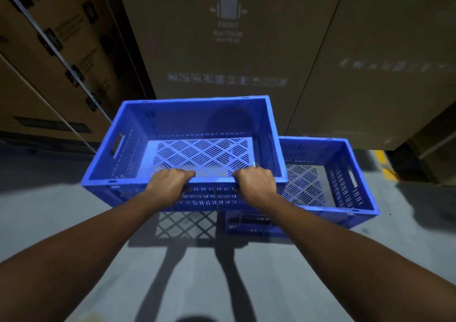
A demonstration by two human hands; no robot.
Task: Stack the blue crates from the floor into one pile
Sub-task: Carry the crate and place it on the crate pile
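While airborne, crate rim under fingers.

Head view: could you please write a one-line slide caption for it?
Both hands, left and right, grip the near rim of a raised crate beside a second crate on the floor.

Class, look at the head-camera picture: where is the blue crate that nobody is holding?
The second crate sits on the grey floor, right of centre in the head view, just right of the held crate and partly hidden behind it, before tall cardboard boxes.
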